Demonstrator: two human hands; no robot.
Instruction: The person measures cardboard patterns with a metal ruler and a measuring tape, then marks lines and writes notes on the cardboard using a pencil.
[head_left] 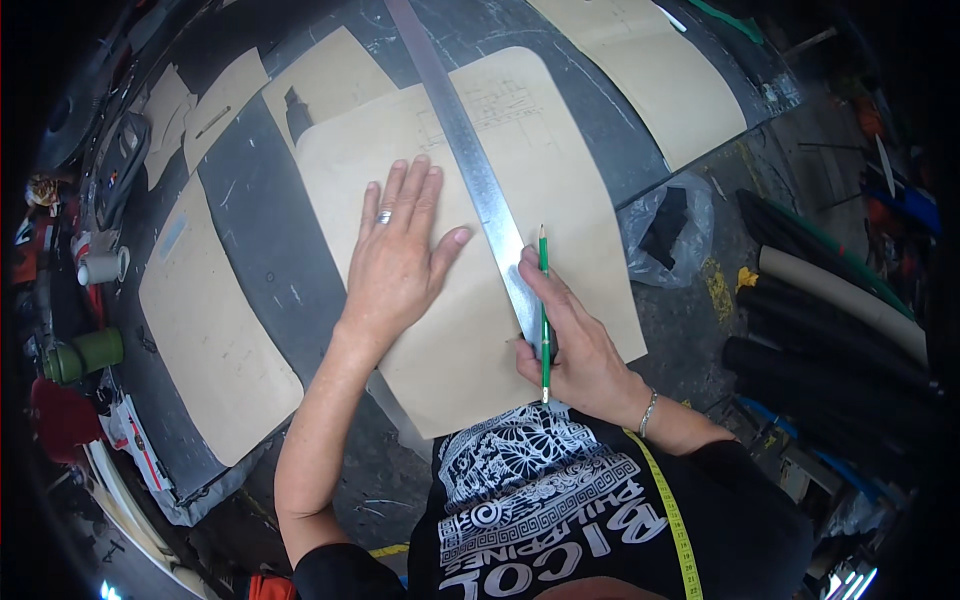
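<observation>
My left hand (pixel 395 265) lies flat on a large tan paper sheet (pixel 565 170), fingers stretched out, a ring on one of them. Pencil sketch lines and faint writing mark the sheet's far part. A long metal ruler (pixel 465 145) crosses the sheet at a slant, its far end running out past the sheet's far edge. Around the ruler's near end close the fingers of my right hand (pixel 590 360). The same hand also holds a green pencil (pixel 545 310), its point facing away from me. My palm hides part of the ruler's near end.
More tan paper pieces lie on the dark table (pixel 270 275), among them a long curved one (pixel 215 330) at the left. Right of the table are a clear plastic bag (pixel 665 235) and several rolls (pixel 840 300). A yellow measuring tape (pixel 668 500) hangs over my shirt.
</observation>
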